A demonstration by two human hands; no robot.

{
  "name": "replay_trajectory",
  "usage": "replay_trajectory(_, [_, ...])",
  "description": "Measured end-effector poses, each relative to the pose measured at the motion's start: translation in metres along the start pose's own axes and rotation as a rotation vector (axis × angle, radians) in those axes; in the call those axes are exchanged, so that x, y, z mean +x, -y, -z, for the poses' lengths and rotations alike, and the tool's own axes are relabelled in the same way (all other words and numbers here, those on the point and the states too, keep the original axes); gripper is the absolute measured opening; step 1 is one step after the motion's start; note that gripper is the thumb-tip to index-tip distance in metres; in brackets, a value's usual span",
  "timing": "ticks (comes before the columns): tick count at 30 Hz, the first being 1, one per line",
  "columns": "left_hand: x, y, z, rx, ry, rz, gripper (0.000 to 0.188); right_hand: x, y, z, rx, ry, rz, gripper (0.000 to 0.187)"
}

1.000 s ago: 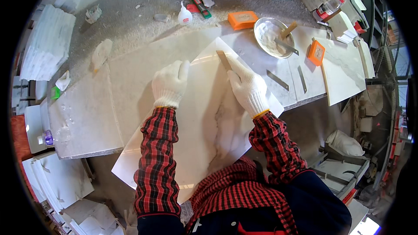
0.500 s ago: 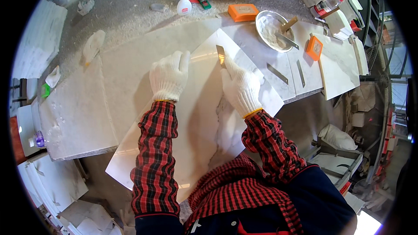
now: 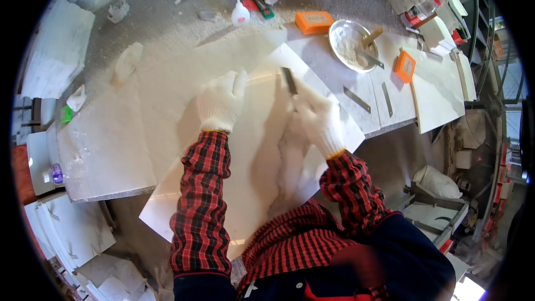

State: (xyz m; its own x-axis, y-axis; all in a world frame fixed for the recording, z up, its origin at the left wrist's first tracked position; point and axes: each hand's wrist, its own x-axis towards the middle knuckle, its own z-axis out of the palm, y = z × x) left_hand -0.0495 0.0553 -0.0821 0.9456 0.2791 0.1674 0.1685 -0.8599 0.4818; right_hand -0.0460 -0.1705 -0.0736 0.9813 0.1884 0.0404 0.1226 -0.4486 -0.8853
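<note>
The glossy slab [image 3: 245, 167] overhangs my tabletop [image 3: 106, 150] toward six o'clock: probably heavy, stiff, slick, chip-prone, best held by opposite edges. At its two, my right hand's [image 3: 319, 116] fingers pinch a metal blade [image 3: 288, 81]; at eleven, my left hand's [image 3: 221, 103] grip I can't tell.

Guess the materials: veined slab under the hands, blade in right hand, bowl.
Slab: polished marble or marble-look ceramic; grey veins, glossy light reflections.
Blade: probably thin metal; flat, straight-edged, dark grey, finish unclear.
Bowl: likely stainless steel, shiny; bright silvery rim.
</note>
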Motion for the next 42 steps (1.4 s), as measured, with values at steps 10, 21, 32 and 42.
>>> replay_trajectory(10, [0.001,0.001,-0.001,-0.027,0.015,0.05,0.041,0.107,-0.017,0.132,-0.751,-0.072,0.045,0.035])
replay_trajectory(21, [-0.003,-0.004,0.003,-0.023,0.052,0.093,0.041,0.059,0.03,0.098,-0.775,-0.012,0.301,0.019])
replay_trajectory(32, [-0.137,0.142,-0.001,0.795,-0.436,0.055,0.041,0.014,-0.016,0.019,-0.589,-0.036,0.402,0.067])
replay_trajectory(42, [-0.396,0.183,0.069,-1.056,-0.522,1.11,0.07,0.017,-0.03,0.039,-0.446,-0.082,0.283,0.065])
